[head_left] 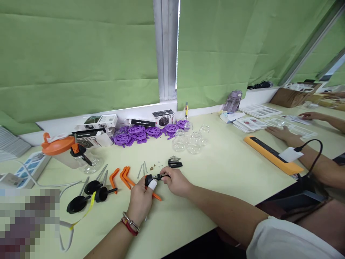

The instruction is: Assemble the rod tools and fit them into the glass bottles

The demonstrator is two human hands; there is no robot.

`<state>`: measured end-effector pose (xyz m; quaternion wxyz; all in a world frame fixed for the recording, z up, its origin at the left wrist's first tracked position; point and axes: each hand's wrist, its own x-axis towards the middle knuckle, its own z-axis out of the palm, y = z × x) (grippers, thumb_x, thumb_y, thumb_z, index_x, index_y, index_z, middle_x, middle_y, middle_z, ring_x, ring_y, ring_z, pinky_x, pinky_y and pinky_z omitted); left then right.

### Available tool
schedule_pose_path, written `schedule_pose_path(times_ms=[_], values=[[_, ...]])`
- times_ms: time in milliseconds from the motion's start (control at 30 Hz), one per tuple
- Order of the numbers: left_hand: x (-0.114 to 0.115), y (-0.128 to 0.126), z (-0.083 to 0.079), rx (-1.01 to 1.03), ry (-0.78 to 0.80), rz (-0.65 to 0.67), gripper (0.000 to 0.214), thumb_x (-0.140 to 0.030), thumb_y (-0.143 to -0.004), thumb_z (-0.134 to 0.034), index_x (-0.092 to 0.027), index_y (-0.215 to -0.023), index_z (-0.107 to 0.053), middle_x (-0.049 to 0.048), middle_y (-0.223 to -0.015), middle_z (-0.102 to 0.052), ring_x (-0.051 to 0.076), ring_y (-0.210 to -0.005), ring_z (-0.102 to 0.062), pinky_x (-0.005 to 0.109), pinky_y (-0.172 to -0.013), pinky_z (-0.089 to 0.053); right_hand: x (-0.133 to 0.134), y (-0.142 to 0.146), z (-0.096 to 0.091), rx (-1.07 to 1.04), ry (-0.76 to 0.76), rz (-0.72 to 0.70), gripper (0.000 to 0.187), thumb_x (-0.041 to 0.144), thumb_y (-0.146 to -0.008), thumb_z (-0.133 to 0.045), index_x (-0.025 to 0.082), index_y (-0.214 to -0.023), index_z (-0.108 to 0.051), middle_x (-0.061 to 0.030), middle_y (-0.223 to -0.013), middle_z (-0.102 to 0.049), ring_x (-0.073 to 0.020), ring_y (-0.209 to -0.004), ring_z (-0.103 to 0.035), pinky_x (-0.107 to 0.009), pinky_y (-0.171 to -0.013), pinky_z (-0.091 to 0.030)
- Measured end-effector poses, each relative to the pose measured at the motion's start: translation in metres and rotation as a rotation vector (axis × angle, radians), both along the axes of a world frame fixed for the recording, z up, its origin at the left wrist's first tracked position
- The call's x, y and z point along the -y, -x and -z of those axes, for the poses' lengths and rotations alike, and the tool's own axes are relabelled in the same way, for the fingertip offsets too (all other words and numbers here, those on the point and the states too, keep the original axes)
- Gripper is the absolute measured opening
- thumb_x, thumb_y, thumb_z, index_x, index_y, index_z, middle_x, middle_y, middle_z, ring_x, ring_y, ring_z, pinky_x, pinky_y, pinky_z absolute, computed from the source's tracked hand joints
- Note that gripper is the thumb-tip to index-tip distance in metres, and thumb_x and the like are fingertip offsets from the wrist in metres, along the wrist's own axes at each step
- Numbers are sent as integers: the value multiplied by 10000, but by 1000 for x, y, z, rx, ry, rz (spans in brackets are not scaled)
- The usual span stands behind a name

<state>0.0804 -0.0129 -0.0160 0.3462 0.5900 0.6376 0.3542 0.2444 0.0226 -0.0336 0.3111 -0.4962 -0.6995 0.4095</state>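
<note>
My left hand is closed around a small black plastic part with a metal piece sticking out to the right. A white wrap covers its thumb. My right hand pinches the thin black end piece beside that part; whether the two are joined I cannot tell. An orange bent piece shows just below my left hand. Beyond my hands lie a coil spring, black plastic pieces, small brass bits and metal pins. Orange bent handles lie left.
Black round pieces with rods and an orange-lidded jug stand left. Purple wheel-shaped parts, boxes and clear glass jars line the back. An orange power strip lies right, near another person's arms.
</note>
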Motion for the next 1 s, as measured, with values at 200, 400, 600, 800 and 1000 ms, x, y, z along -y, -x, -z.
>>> schedule_pose_path(times_ms=[200, 400, 600, 800, 1000], values=[[0, 0, 2, 2, 16, -12, 399, -493, -781, -503, -159, -971, -611, -46, -477, -489, 137, -406, -438, 237, -425, -340, -1, 0, -1, -7, 16, 0, 178, 176, -829, -480, 211, -997, -527, 3, -733, -587, -128, -640, -520, -252, -608, -410], [0, -1, 4, -20, 3, -25, 399, -495, -782, -507, -164, -979, -610, -49, -498, -470, 131, -428, -424, 235, -437, -334, 0, -1, -5, 12, 20, 13, 228, 162, -823, -491, 196, -1047, -511, -11, -758, -588, -133, -666, -530, -256, -634, -415], [2, 5, 1, 15, 10, -40, 418, -507, -764, -536, -164, -989, -615, -31, -554, -526, 149, -499, -474, 248, -477, -366, 5, -1, -6, 16, -18, 11, 181, 153, -818, -487, 196, -992, -515, -10, -761, -603, -132, -661, -528, -244, -620, -405], [2, 14, -3, 199, 126, -23, 345, -493, -746, -578, -190, -900, -512, -46, -573, -540, 156, -501, -551, 246, -477, -400, 18, -3, -10, 75, -89, -63, 100, 164, -814, -508, 207, -887, -562, 10, -723, -619, -130, -648, -531, -233, -592, -370], [-4, 26, -7, 326, 266, 69, 324, -451, -716, -620, -199, -895, -524, -81, -558, -458, 102, -435, -492, 197, -415, -346, 16, -6, -14, 236, -252, -81, 81, 277, -798, -619, 213, -842, -643, -16, -811, -654, -168, -789, -556, -273, -710, -387]])
